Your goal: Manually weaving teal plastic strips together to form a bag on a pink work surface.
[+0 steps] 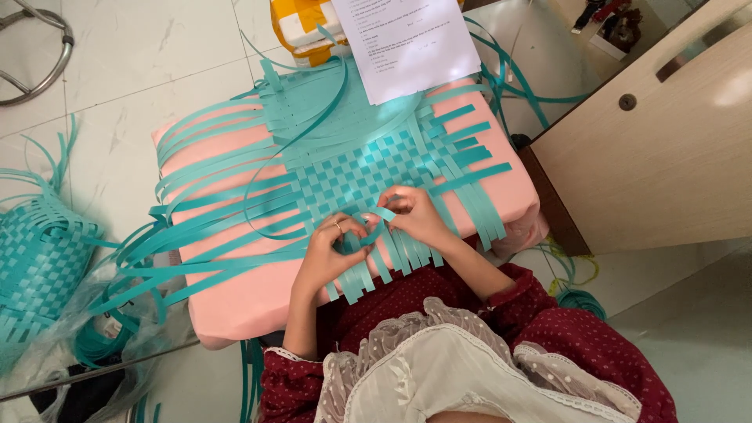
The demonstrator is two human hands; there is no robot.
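A flat woven mat of teal plastic strips (356, 168) lies on a pink cushion-like surface (235, 301), with long loose strip ends fanning out to the left and right. My left hand (333, 243) pinches a teal strip at the mat's near edge; a ring shows on one finger. My right hand (411, 211) grips the same strip end (376, 223) just beside it, fingers curled. Both hands meet over the near edge of the weave.
A white printed sheet (407, 43) rests on the mat's far edge, over a yellow and white package (301, 27). A partly woven teal basket (35, 258) sits on the tiled floor at left. A wooden cabinet (666, 141) stands at right. A metal chair leg (43, 55) curves at top left.
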